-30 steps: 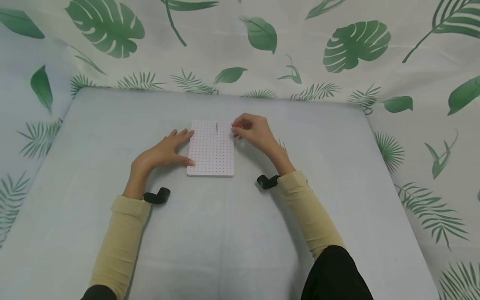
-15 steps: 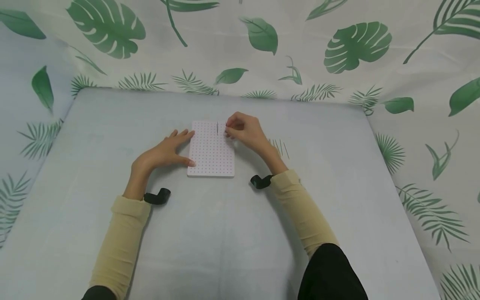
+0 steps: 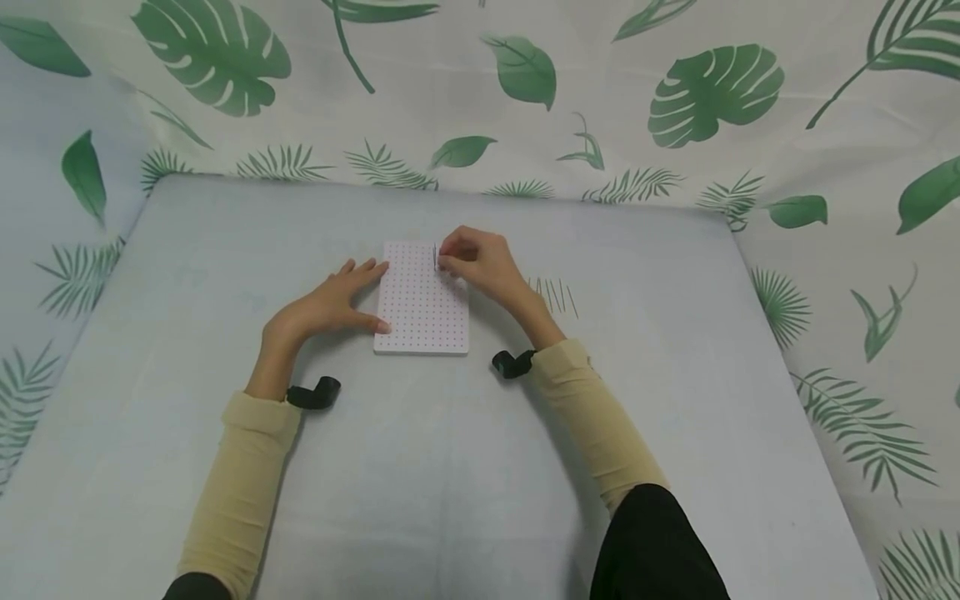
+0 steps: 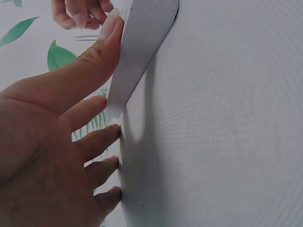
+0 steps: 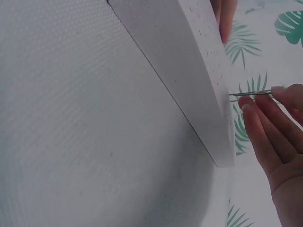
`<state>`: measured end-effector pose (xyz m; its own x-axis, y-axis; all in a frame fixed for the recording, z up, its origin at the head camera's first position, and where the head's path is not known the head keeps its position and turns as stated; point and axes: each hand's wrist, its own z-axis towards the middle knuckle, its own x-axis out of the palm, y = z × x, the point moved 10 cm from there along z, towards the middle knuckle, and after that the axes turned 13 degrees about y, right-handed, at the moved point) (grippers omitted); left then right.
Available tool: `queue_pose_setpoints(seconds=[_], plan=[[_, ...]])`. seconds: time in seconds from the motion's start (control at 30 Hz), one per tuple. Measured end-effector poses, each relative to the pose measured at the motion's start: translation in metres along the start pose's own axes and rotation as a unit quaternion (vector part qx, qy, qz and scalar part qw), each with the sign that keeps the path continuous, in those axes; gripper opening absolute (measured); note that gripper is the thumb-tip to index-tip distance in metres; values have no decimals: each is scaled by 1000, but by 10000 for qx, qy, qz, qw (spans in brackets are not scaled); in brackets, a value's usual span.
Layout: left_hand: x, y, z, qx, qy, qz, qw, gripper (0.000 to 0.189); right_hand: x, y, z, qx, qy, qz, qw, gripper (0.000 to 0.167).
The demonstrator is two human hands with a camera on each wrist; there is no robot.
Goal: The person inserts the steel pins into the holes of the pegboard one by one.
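A white pegboard [image 3: 416, 308] with a grid of small holes lies on the table. My left hand [image 3: 322, 302] rests at its left side, fingers spread; the thumb [image 4: 106, 40] lies on the near left corner and the index fingertip touches the edge farther up. Over the far part of the board, my right hand [image 3: 480, 258] pinches a thin metal pin [image 5: 265, 91] between thumb and fingers. Another thin pin [image 3: 434, 256] stands upright in the board, close beside the pinched one. In the right wrist view, the held pin's end is right at the board surface.
Several thin pins [image 3: 551, 294] lie in a row on the white-covered table [image 3: 645, 333], right of the board and by my right wrist. A leaf-print cloth [image 3: 420, 108] hangs behind the table. Black wrist cameras [image 3: 315, 393] are strapped to both wrists.
My right hand has moved left over the board with its pin, up to the standing pin. More of the pin row shows behind the wrist. The left hand and the board stay put.
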<state>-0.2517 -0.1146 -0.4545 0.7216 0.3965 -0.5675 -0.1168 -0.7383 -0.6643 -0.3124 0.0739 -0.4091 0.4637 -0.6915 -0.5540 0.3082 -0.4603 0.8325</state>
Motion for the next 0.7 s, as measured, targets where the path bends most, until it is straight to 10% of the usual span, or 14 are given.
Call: queue_pose_setpoints(seconds=[0.7], plan=[[0, 3, -1, 69, -41, -72, 9999, 102, 10, 3, 5, 48, 133, -354, 9993, 7]])
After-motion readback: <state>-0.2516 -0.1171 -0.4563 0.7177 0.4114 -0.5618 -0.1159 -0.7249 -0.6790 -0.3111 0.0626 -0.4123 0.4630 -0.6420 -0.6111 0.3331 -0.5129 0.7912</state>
